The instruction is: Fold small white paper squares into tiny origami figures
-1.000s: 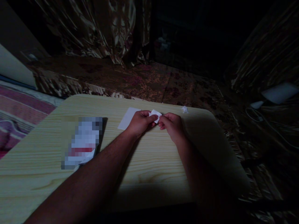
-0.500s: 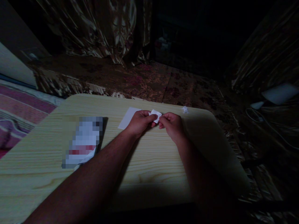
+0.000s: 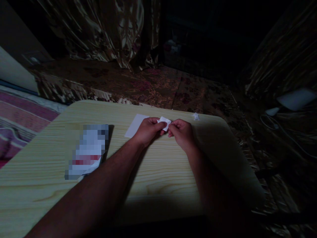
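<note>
White paper, three pieces: one folded piece (image 3: pixel 165 122) pinched between left hand (image 3: pixel 148 131) and right hand (image 3: pixel 182 133), one flat slip (image 3: pixel 134 126) and one tiny star (image 3: pixel 195 116) on the surface (image 3: pixel 160 172), all unmoved since.

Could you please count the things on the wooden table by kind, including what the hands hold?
Folded paper piece, pinched between left hand and right hand: 1
Flat white sheet: 1
Small white folded shape: 1
Blurred packet: 1
Total: 4
</note>
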A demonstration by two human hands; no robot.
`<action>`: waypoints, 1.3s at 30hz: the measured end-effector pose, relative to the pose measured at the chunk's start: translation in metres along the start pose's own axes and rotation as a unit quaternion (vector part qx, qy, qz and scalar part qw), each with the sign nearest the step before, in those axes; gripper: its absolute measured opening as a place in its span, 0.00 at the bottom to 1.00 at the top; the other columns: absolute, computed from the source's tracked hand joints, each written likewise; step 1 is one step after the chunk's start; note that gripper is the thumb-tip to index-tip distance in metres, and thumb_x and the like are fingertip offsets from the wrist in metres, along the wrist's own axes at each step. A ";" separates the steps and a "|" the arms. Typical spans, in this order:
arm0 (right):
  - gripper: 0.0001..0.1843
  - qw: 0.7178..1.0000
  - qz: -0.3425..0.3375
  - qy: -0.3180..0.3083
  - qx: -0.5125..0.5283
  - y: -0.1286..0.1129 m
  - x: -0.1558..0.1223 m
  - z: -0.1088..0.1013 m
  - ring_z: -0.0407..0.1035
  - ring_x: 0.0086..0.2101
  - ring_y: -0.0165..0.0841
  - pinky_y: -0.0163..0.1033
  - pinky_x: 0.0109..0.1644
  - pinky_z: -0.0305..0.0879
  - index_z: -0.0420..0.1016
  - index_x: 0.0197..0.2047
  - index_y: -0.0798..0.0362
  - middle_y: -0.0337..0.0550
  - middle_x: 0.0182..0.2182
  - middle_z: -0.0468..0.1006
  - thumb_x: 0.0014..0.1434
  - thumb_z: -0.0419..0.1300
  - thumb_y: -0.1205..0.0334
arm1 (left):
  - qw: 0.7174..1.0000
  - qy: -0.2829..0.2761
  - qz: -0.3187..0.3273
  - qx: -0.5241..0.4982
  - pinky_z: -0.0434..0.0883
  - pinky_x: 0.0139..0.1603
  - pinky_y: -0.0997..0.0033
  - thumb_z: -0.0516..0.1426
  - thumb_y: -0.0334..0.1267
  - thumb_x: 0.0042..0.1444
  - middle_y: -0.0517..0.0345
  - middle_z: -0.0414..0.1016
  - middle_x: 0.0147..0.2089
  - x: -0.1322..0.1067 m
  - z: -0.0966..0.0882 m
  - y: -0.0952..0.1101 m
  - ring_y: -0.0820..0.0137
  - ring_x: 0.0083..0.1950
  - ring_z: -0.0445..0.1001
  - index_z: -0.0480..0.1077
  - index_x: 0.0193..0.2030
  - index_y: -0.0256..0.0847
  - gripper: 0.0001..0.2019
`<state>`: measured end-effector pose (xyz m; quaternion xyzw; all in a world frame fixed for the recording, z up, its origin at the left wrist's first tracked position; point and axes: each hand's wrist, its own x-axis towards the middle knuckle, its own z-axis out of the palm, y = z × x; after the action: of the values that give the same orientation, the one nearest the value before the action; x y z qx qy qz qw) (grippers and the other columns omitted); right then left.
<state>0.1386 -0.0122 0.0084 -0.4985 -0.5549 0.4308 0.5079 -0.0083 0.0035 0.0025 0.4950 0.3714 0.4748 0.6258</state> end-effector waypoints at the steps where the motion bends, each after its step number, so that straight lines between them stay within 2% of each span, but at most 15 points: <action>1: 0.06 1.000 -0.003 0.001 -0.003 0.000 0.000 0.000 0.66 0.18 0.25 0.30 0.23 0.63 0.69 0.27 0.55 0.35 0.19 0.73 0.50 0.57 0.60 | 1.000 0.000 0.006 0.004 0.61 0.25 0.75 0.62 0.40 0.46 0.57 0.72 0.23 0.000 0.001 0.000 0.77 0.22 0.66 0.72 0.27 0.34 0.09; 6: 0.06 1.000 -0.010 -0.004 -0.004 0.000 0.000 -0.001 0.67 0.18 0.26 0.30 0.23 0.63 0.69 0.27 0.55 0.35 0.18 0.72 0.50 0.57 0.61 | 1.000 0.002 0.027 0.016 0.61 0.26 0.75 0.62 0.35 0.42 0.56 0.74 0.26 -0.003 0.003 0.001 0.77 0.23 0.67 0.73 0.29 0.34 0.07; 17: 0.07 1.000 -0.004 -0.001 -0.025 -0.001 -0.001 0.000 0.66 0.18 0.26 0.30 0.23 0.62 0.69 0.27 0.54 0.35 0.18 0.72 0.50 0.57 0.59 | 1.000 -0.002 0.024 0.011 0.60 0.25 0.76 0.62 0.37 0.44 0.58 0.72 0.24 -0.001 0.001 0.000 0.77 0.23 0.65 0.73 0.30 0.34 0.08; 25: 0.07 1.000 -0.007 -0.019 -0.022 0.000 -0.001 0.000 0.66 0.19 0.26 0.31 0.24 0.63 0.69 0.28 0.54 0.36 0.19 0.72 0.50 0.57 0.59 | 1.000 0.016 0.009 0.017 0.58 0.23 0.76 0.62 0.36 0.45 0.60 0.69 0.21 -0.001 0.001 -0.002 0.78 0.21 0.62 0.72 0.28 0.34 0.06; 34: 0.08 1.000 0.028 -0.010 -0.001 0.000 0.000 -0.003 0.65 0.20 0.26 0.31 0.23 0.64 0.71 0.30 0.55 0.36 0.20 0.72 0.48 0.59 0.59 | 0.998 0.051 0.024 0.032 0.55 0.21 0.77 0.60 0.35 0.45 0.61 0.68 0.20 -0.003 0.004 0.003 0.78 0.20 0.61 0.70 0.26 0.34 0.06; 39: 0.09 1.000 0.025 -0.008 -0.012 0.000 -0.001 -0.002 0.66 0.21 0.27 0.32 0.23 0.63 0.71 0.31 0.55 0.36 0.21 0.72 0.47 0.60 0.59 | 0.997 0.045 0.034 0.055 0.55 0.21 0.77 0.60 0.36 0.45 0.61 0.68 0.21 -0.003 0.004 0.002 0.79 0.20 0.60 0.70 0.27 0.34 0.06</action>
<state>0.1405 -0.0132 0.0089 -0.5145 -0.5514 0.4408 0.4868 -0.0059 -0.0003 0.0051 0.5194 0.4076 0.4960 0.5639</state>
